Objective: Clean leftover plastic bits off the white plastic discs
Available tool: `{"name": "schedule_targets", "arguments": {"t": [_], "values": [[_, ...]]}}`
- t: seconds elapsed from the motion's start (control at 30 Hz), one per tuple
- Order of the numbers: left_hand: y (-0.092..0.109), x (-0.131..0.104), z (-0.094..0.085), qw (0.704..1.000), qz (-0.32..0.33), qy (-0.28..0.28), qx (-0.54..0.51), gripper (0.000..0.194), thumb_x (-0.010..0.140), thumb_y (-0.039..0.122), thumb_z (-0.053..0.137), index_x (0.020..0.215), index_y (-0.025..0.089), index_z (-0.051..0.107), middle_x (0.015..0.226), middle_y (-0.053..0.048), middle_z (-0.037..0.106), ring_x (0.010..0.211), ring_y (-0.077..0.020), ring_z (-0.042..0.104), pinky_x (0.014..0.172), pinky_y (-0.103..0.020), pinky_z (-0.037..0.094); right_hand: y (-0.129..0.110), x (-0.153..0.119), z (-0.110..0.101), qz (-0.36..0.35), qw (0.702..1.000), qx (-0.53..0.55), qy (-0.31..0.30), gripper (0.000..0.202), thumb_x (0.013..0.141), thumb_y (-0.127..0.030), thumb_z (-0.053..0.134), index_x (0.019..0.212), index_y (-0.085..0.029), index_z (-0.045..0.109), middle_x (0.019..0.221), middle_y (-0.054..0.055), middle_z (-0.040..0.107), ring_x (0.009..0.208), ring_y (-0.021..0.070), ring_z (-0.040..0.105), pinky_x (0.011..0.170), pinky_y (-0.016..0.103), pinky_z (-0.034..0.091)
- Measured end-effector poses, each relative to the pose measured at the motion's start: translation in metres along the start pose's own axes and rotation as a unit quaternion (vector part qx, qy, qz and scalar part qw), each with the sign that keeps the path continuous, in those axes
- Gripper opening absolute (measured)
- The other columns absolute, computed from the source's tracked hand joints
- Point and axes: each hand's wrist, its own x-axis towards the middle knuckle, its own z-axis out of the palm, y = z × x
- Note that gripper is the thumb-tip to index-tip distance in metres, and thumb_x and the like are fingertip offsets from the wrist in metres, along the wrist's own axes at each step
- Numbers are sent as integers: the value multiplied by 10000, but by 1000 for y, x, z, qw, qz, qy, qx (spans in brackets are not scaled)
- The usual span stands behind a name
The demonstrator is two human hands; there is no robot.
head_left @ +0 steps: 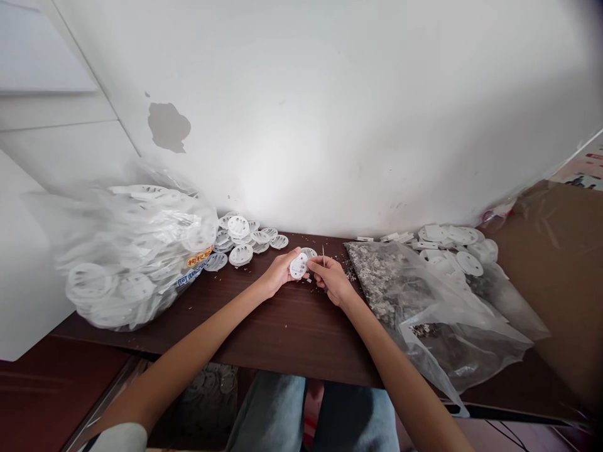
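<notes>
My left hand (279, 274) is closed around a white round plastic disc (298, 266) with small holes and slots, held tilted up above the brown table. My right hand (331, 280) is closed at the disc's right edge, thumb and forefinger pinched near it. A thin pointed metal tool (323, 252) sticks up from the right hand's fingers; its kind is too small to tell. Just behind the held disc lies another white disc (309, 252), partly hidden. Whether a small part sits between the right fingertips cannot be made out.
A clear plastic bag (136, 276) full of white discs stands at the left, with loose discs (241, 254) beside it. To the right, a clear bag (381, 276) carries many tiny parts, with more white discs (450, 235) behind. A cardboard box (560, 251) borders the far right.
</notes>
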Motion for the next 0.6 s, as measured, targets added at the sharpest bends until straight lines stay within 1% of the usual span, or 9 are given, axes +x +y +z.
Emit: {"name": "schedule_targets", "arguments": {"t": [0.2, 0.27, 0.37, 0.43, 0.6], "values": [[-1, 0, 0, 1000, 4, 4, 0, 547, 878, 680, 737, 1009, 149, 760, 938, -92, 776, 796, -211, 723, 817, -341, 541, -1, -1, 1, -5, 1000, -15, -4, 514, 658, -577, 921, 887, -194, 665, 581, -64, 523, 514, 81, 399, 436, 204, 252], [-2, 1, 0, 1000, 10, 3, 6, 540, 876, 675, 741, 1006, 151, 757, 945, -94, 772, 821, -215, 721, 839, -348, 537, 0, -2, 2, -14, 999, -34, -7, 486, 693, -580, 893, 882, -197, 661, 596, -48, 566, 503, 83, 399, 436, 213, 261], [-2, 0, 0, 1000, 17, 2, 19, 536, 853, 666, 771, 981, 147, 739, 928, -93, 756, 851, -221, 719, 868, -358, 535, 2, -1, 2, -30, 997, -67, -10, 441, 737, -567, 852, 886, -200, 660, 673, -8, 658, 501, 88, 421, 437, 224, 279], [-1, -1, 1, 999, 15, 8, 30, 532, 833, 654, 802, 969, 146, 721, 927, -94, 750, 871, -228, 725, 885, -363, 534, 4, 0, 3, -34, 996, -82, -4, 414, 750, -550, 836, 882, -200, 657, 705, 8, 685, 509, 93, 441, 442, 227, 291], [2, -5, 6, 999, 7, 8, 49, 529, 816, 655, 821, 934, 158, 683, 910, -83, 740, 898, -237, 729, 894, -366, 529, 3, -1, 5, -31, 994, -102, 18, 340, 772, -490, 800, 811, -198, 631, 654, -3, 651, 500, 95, 443, 450, 231, 291]]}}
